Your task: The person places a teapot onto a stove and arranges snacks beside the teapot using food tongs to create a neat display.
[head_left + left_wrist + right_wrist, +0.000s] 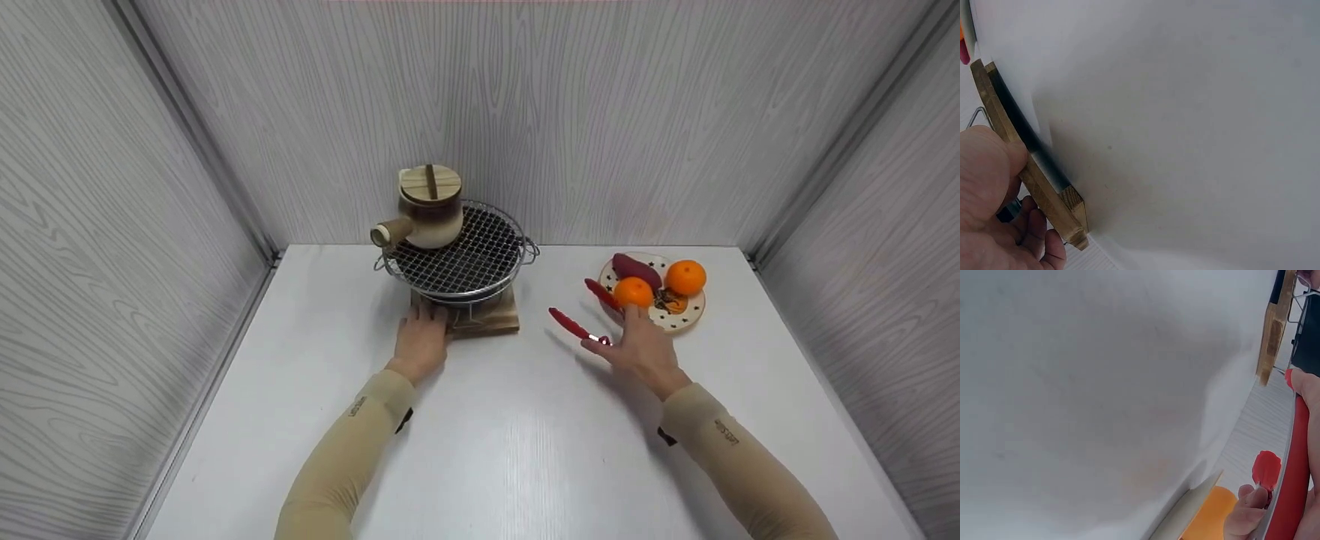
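my left hand [422,345] pinched the board [499,315], right hand [645,350] gripped spread tongs [570,324]; readying them seemed the step, aiming next.

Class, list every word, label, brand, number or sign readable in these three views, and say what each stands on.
"Let's Slim": on the left sleeve, small and blurred, so the spelling is uncertain.
"Let's Slim": seemingly the same on the right sleeve, equally uncertain.
Plate: small dark stars, no lettering visible.
No numbers can be read, and neither wrist view shows any writing.
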Demonstrator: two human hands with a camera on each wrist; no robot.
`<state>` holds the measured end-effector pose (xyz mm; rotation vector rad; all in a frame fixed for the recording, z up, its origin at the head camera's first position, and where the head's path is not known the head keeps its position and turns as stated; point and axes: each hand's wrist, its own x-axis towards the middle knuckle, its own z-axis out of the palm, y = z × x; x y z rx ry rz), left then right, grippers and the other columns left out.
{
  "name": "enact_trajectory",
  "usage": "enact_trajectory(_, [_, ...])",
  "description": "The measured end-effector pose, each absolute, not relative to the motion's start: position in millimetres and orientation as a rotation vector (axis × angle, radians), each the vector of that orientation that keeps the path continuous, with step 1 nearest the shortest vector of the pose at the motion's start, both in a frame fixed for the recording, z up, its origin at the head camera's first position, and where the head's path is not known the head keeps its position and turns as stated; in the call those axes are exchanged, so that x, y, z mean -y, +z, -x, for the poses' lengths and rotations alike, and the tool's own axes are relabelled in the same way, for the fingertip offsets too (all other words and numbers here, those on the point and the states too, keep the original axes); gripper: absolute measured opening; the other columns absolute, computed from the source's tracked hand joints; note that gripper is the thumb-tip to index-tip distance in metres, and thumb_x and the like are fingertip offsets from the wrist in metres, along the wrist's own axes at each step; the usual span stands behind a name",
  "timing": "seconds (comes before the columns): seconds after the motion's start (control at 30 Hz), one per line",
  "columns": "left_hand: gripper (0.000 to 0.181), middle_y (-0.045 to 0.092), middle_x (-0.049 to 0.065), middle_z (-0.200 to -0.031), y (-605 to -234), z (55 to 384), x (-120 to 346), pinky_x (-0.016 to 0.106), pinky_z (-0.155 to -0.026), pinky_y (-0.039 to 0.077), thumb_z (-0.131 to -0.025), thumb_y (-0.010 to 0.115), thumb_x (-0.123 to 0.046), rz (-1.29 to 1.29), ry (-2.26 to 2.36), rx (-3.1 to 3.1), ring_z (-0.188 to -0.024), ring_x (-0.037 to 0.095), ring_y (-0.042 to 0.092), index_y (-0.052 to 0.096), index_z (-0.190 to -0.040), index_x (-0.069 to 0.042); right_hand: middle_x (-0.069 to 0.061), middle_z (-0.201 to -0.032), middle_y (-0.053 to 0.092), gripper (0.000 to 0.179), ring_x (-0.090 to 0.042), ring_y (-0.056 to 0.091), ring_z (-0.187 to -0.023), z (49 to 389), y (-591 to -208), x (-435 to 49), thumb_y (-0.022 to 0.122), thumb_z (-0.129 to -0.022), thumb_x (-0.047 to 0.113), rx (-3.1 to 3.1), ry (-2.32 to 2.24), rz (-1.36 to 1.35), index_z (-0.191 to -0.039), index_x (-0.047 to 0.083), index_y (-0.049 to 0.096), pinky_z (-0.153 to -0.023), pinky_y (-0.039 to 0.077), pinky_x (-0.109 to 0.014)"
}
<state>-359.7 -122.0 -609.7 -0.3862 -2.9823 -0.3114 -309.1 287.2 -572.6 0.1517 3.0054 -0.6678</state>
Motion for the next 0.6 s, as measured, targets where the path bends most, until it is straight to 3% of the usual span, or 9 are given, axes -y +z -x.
enact_trajectory(0.13, [0.055,0.051,0.034,-0.163,-609,359,121,0.063,-0.116,0.054,-0.11,0.072,-0.029,0.381,-0.304,2.987,-0.148,0.051,0.055,0.057,-0.155,-0.001,-0.016,-0.117,0.061,0.111,-0.035,0.062,-0.102,309,-569,-293,0.081,-0.082,0.086,-3.006,-0.696,-0.182,-0.15,0.006,0.045,-0.091,0.061,-0.047])
enact_trajectory(0.33, [0.05,0.057,0.034,-0.156,-610,358,121,0.066,-0.114,0.054,-0.109,0.073,-0.028,0.39,-0.3,2.966,-0.143,0.051,0.059,0.06,-0.151,-0.002,-0.016,-0.111,0.06,0.106,-0.033,0.059,-0.091,308,-569,-301,0.08,-0.085,0.083,-3.098,-0.664,-0.153,-0.148,0.004,0.045,-0.077,0.053,-0.04])
enact_trajectory(0.6, [0.047,0.061,0.032,-0.149,-611,359,120,0.066,-0.111,0.056,-0.109,0.073,-0.028,0.388,-0.299,2.943,-0.141,0.05,0.061,0.062,-0.146,-0.003,-0.025,-0.131,0.064,0.112,-0.041,0.063,-0.104,308,-567,-312,0.078,-0.086,0.084,-3.143,-0.683,-0.195,-0.153,0.002,0.042,-0.093,0.062,-0.055])
